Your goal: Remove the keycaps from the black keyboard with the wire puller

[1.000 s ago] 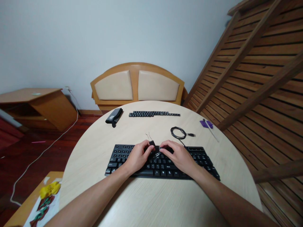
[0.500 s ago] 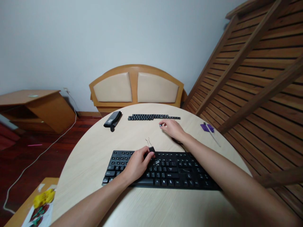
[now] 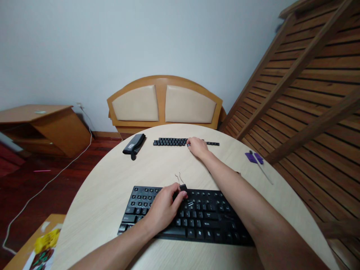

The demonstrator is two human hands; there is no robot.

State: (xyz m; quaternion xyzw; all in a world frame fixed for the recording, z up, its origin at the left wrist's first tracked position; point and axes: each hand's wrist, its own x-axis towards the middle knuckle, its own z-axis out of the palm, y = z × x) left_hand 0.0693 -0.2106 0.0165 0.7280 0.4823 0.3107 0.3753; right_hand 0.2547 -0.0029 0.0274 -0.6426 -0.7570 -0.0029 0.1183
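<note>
A black keyboard (image 3: 202, 219) lies near the table's front edge. My left hand (image 3: 164, 210) rests on its middle keys, fingers pinched on a small black binder clip (image 3: 182, 185) whose wire arms stick up behind the keyboard. One key seat beside the clip shows bare. My right hand (image 3: 198, 147) is stretched far across the table, fingers curled down at a long row of loose black keycaps (image 3: 171, 142). What the right fingers hold is hidden.
The round light wooden table (image 3: 112, 195) carries a folded black pouch (image 3: 134, 144) at the back left and purple tools (image 3: 254, 157) at the right. A padded headboard (image 3: 164, 103) stands behind the table. Slatted wood leans at right. A low cabinet (image 3: 42, 125) stands left.
My right hand left the keyboard, carried a small black keycap across the table and reached the keycap row. My left hand stayed on the clip. The camera tilted slightly.
</note>
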